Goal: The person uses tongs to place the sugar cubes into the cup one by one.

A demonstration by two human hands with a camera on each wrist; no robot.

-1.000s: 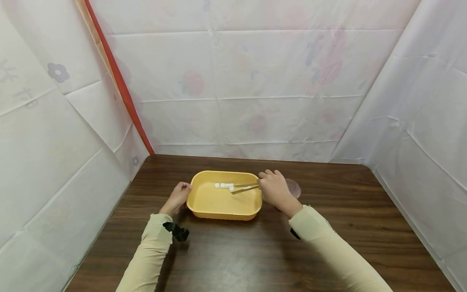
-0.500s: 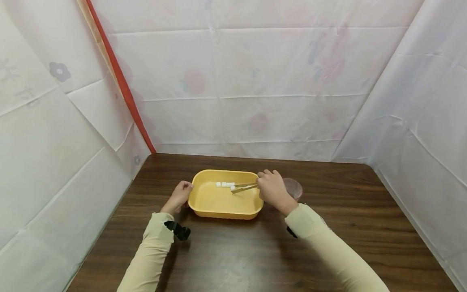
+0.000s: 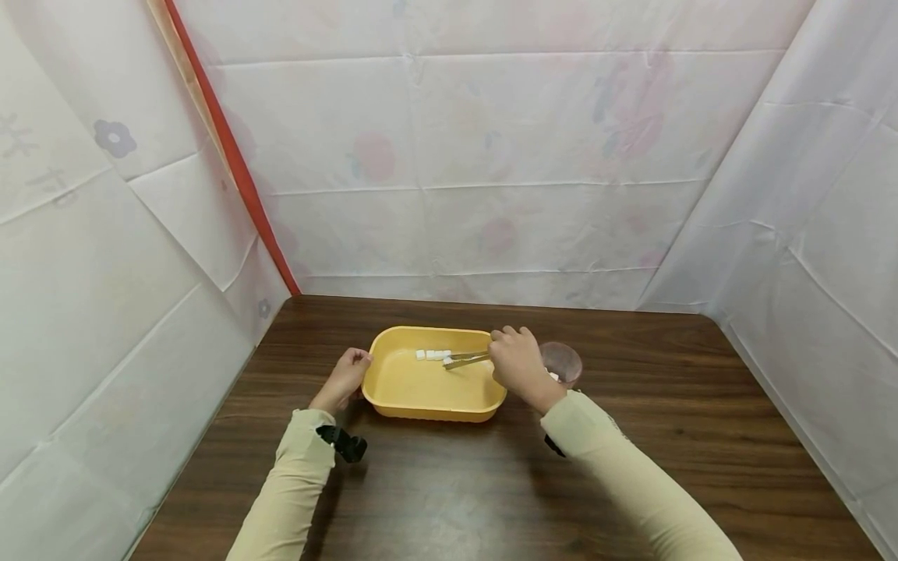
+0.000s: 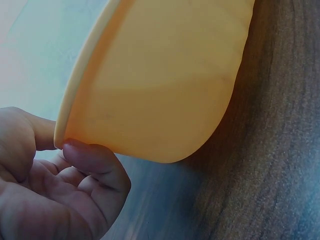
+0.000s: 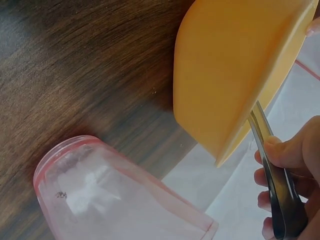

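My left hand [image 3: 344,379] pinches the left rim of a yellow plastic basin [image 3: 421,389]; the left wrist view shows thumb and fingers on that rim. My right hand [image 3: 519,362] grips metal tongs [image 5: 272,175] over the basin's right rim. Several small white cubes [image 3: 430,355] form a row near the basin's back wall. One more white cube [image 3: 447,361] lies in front of the row's right end, at the tips of the tongs. Whether the tips squeeze it is too small to tell.
A clear, pink-tinted cup [image 3: 563,360] stands right of the basin, partly behind my right hand, with white pieces [image 3: 553,376] inside. Dark wooden table [image 3: 435,483] lies beneath everything. White patterned sheeting [image 3: 456,156] encloses the back and sides.
My right hand has shifted slightly left with the tongs, uncovering more of the cup and white pieces in it. The front cube sits closer to the row. My left hand keeps its hold.
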